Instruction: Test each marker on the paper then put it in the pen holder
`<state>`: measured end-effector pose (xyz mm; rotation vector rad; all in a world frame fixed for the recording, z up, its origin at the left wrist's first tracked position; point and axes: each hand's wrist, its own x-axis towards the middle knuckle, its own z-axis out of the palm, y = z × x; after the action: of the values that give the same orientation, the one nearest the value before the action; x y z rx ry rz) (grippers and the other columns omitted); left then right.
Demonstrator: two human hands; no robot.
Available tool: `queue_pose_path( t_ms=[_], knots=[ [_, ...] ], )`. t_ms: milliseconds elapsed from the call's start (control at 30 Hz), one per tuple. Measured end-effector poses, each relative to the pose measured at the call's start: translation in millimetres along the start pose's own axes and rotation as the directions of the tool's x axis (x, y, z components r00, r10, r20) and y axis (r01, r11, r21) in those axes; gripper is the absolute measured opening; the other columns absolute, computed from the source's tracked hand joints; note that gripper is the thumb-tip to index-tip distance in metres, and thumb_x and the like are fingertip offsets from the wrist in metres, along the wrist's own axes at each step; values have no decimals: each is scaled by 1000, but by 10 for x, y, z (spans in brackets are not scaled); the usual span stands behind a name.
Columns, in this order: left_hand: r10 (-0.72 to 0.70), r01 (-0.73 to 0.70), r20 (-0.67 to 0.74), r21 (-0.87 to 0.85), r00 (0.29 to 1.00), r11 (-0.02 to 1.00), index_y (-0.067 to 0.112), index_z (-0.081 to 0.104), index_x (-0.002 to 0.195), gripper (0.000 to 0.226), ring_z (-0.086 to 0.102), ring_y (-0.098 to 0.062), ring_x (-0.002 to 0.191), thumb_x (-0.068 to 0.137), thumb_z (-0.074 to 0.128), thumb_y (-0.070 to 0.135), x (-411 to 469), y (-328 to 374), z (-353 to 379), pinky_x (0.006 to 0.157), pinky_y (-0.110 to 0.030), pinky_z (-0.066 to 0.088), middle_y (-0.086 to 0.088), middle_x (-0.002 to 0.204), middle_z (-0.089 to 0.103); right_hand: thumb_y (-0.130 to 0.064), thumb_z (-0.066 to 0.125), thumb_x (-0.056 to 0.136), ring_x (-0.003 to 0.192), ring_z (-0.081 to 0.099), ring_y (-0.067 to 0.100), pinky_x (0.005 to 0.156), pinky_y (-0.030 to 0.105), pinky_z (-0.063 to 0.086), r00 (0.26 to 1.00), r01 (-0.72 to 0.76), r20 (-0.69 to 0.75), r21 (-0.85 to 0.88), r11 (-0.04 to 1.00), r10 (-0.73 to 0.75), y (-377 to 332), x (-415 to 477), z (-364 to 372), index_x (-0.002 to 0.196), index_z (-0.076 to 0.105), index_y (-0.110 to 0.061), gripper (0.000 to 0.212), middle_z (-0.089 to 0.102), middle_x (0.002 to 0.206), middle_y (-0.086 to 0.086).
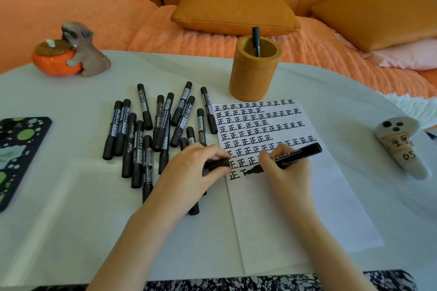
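The right hand [287,170] grips an uncapped marker [299,151] like a pen. Its tip is down on the paper [307,208] in the nearest row of characters, where character 2 is half drawn, so the test stroke looks to be under way. The left hand [189,170] pinches the cap [216,164] between thumb and fingers at the paper's left edge, probably to steady the sheet and keep the cap ready for closing. Finished marks fill the far half of the sheet and the near half is bare. The pile of capped markers [151,130] lies on the worktop [71,196] just left of the paper, handy for the left hand. The holder [254,78] stands at the paper's far edge with 1 stowed marker [256,39] upright inside, so most of the task seems to remain. I judge that recapping comes next, then a reach to the holder.
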<state>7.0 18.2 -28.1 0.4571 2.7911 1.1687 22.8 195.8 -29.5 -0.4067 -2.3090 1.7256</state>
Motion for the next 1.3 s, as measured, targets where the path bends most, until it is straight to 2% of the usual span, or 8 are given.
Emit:
queue_pose_path(
  t_ms=[633,1033,1133,1300],
  knots=[
    [5,-5,-3,8,1000,1000,39,64,104,22,55,5,96,82,64,40,-1,8,-2,81,-7,39,16,99,58,-8,62,87,39,35,0,42,11,26,1000,0,-2,40,999,0,-8,-13,10,58,41,-12,36,39,36,-16],
    [10,-10,-12,1,1000,1000,39,64,102,21,55,7,95,81,66,38,2,2,6,80,-6,39,17,97,58,-12,66,85,44,37,1,45,11,28,1000,17,9,-2,1000,-17,11,-14,38,60,45,-10,32,43,42,-14],
    [11,-11,-13,4,1000,1000,39,64,102,21,55,7,95,81,66,38,3,-2,7,79,-5,39,18,97,57,-12,66,84,45,32,3,43,13,25,1000,9,9,-8,1000,-9,21,-9,37,62,44,-8,31,40,46,-10],
    [11,-11,-17,-5,1000,1000,38,64,102,21,56,5,95,81,66,37,1,2,5,81,-7,40,17,96,58,-8,64,82,43,30,3,42,13,24,1000,12,15,-37,999,-11,23,-2,25,64,43,2,29,37,42,-12]
  ],
)
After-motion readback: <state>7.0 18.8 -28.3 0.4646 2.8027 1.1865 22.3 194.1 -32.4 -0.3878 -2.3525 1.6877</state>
